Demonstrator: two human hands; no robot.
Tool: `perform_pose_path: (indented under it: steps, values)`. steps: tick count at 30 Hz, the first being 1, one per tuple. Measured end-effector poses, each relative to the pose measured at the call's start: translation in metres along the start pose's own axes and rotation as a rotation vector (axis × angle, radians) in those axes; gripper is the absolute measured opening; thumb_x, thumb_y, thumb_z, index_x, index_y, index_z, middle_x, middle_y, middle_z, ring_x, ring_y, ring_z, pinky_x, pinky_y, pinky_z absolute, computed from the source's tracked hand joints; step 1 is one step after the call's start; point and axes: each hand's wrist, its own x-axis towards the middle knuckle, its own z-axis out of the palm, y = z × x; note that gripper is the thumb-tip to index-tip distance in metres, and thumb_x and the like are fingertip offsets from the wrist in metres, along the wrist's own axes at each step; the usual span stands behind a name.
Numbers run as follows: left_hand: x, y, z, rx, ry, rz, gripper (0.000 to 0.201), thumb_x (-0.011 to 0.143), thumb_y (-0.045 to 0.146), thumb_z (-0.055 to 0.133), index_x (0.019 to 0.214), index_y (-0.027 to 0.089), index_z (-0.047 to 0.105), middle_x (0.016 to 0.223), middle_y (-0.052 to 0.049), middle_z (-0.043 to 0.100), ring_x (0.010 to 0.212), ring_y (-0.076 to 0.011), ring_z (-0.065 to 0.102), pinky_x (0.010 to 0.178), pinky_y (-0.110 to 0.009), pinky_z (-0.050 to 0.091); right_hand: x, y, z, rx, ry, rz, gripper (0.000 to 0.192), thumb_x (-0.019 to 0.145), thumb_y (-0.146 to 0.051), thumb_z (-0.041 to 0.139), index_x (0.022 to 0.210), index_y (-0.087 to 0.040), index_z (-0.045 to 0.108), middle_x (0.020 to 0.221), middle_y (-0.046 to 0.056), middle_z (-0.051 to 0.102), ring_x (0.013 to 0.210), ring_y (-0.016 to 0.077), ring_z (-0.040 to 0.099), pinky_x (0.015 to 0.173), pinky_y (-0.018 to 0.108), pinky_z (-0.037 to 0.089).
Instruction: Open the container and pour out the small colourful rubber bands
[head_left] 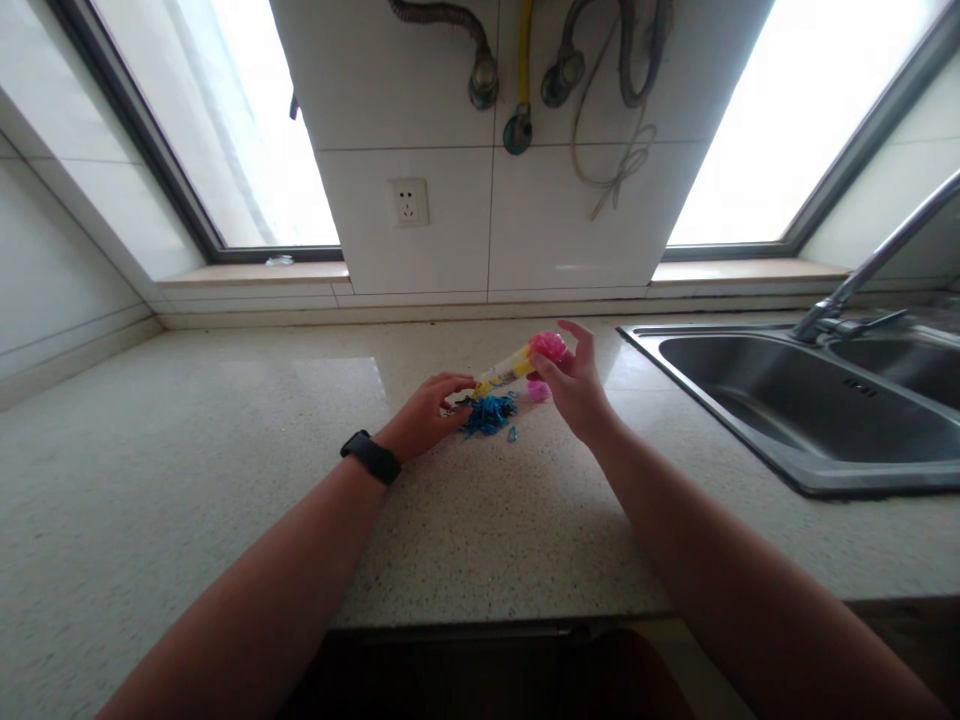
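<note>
My right hand (577,385) is closed on the pink end of a clear tube (504,373) with yellow on it or inside it. The tube is tilted, its lower end pointing left and down at a loose pile of thin blue bands (489,413) on the counter. Curved around the left side of this pile is my left hand (431,412), thumb and fingers apart, the fingertips close to the tube's low end. Whether they touch it I cannot tell. Below the right hand lies a small pink piece (538,390). One loose blue loop (513,434) rests in front of the pile.
The speckled stone counter (225,480) runs up to a tiled wall with a power socket (409,202), pipes and hoses. To the right, a steel double sink (750,400) is set into the counter, with a chrome faucet (862,270) behind it. Windows flank the wall.
</note>
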Motion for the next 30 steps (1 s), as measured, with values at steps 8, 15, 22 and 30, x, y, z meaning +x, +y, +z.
perform_pose_path:
  steps: [8,15,22,30]
  values:
    - [0.0,0.003,0.0,0.084,-0.025,-0.01,0.03,0.088,0.023,0.059,0.117,0.022,0.064,0.122,-0.005,0.058,0.112,-0.0165,0.053,0.084,-0.028,0.052,-0.005,-0.019,-0.005,-0.297,0.102,-0.525,0.055,0.087,-0.032,0.06,0.134,-0.026,0.031,0.125,0.011,0.051,0.105,0.0203,0.059,0.086,0.038,0.054]
    - [0.002,0.0,0.0,0.098,0.014,-0.066,0.025,0.089,0.027,0.058,0.112,0.023,0.067,0.109,-0.005,0.06,0.102,-0.0155,0.055,0.08,-0.028,0.051,-0.011,-0.01,0.002,-0.53,-0.031,-0.455,0.052,0.086,-0.029,0.062,0.134,-0.024,0.044,0.114,0.008,0.06,0.089,0.0173,0.061,0.079,0.035,0.055]
    - [0.002,-0.002,0.0,0.112,0.039,-0.081,0.027,0.089,0.027,0.058,0.114,0.02,0.066,0.108,-0.007,0.06,0.1,-0.0165,0.055,0.079,-0.028,0.052,-0.012,-0.01,0.008,-0.461,-0.006,-0.387,0.054,0.085,-0.027,0.063,0.135,-0.024,0.042,0.117,0.009,0.059,0.092,0.0174,0.062,0.081,0.036,0.055]
    - [0.002,-0.003,0.002,0.103,0.04,-0.073,0.03,0.087,0.025,0.058,0.116,0.017,0.064,0.109,-0.008,0.061,0.101,-0.018,0.056,0.079,-0.03,0.052,-0.012,-0.012,0.005,-0.404,-0.012,-0.344,0.055,0.085,-0.029,0.062,0.135,-0.025,0.04,0.119,0.01,0.057,0.095,0.0198,0.061,0.086,0.04,0.054]
